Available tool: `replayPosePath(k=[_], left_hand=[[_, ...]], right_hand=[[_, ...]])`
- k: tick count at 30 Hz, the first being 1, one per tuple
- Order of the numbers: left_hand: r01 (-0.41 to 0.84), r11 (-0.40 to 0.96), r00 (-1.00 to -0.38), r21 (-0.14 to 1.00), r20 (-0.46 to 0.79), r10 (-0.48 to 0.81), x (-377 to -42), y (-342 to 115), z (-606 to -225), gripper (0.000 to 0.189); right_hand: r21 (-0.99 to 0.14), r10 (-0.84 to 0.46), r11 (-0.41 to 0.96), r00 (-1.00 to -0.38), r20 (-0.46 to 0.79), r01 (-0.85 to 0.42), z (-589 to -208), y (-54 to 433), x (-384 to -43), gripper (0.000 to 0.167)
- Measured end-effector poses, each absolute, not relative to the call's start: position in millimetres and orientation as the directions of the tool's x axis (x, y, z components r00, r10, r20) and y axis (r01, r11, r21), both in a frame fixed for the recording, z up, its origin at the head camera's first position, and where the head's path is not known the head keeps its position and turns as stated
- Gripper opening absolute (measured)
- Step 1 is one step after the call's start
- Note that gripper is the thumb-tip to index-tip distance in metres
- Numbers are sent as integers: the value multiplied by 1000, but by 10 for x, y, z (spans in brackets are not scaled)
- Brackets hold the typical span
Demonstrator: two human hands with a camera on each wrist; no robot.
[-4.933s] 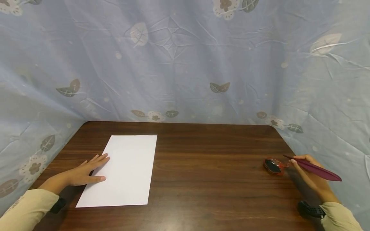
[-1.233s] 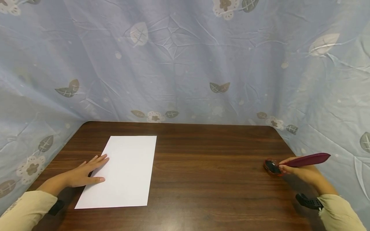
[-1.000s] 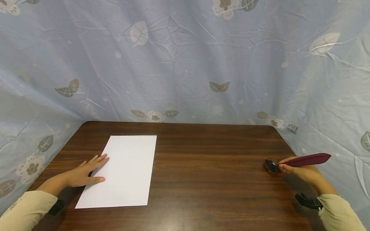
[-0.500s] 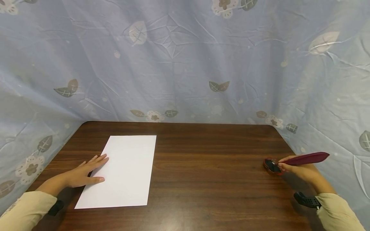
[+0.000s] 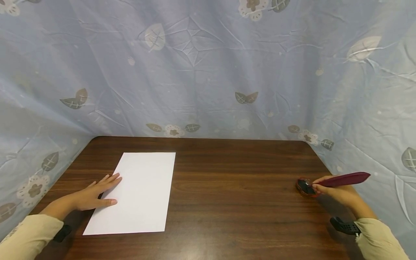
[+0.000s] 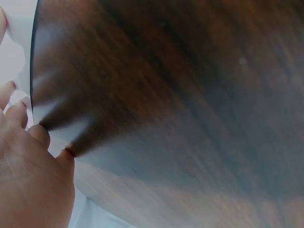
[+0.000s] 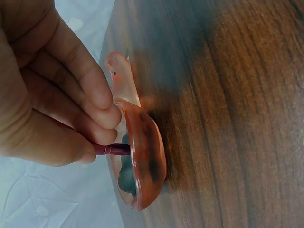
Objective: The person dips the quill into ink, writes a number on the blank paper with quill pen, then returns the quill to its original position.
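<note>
My right hand pinches a maroon feather quill near its lower end, between thumb and fingertips. In the right wrist view the quill's shaft dips inside a small translucent orange dish with a handle, which holds dark liquid. Whether the tip touches the dish's bottom is hidden behind the wall. At the left, a blank white sheet of paper lies on the table. My left hand rests on its left edge, fingers spread and straight, thumb apart.
The brown wooden table stretches between the paper and the dish. A pale blue patterned cloth hangs behind it and along both sides. The dish sits close to the table's right edge.
Over the span, my right hand has moved left to the dish, lowering the quill's tip into it and swinging the feather end upward. During the last second it hardly moves. My left hand stays put.
</note>
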State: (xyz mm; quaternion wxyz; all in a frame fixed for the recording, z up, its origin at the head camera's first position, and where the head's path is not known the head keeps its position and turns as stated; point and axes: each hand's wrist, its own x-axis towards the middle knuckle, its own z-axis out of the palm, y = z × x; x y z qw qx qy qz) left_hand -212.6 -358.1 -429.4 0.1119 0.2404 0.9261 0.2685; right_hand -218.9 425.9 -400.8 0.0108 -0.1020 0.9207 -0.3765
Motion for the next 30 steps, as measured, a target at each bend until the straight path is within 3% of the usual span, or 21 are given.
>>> replayPosePath(k=[9,22,30], left_hand=[[381,744,-860,549,-84,503,-2118,-3590,-4286,78],[368,748,-861,552,-101,498,-2128,-3582,-4260,79],[378,746,-860,548,-90,502,-2108,-3577,-4269,78]], right_hand=[[-689,-202,697,-977,74,-197,-4013,4242,-2182,25],[-750,-18,651,-990,141,-119,-3916,3912,-2236,36],[-853,-39,492,-983,180,-176,-3839,3448,-2385,39]])
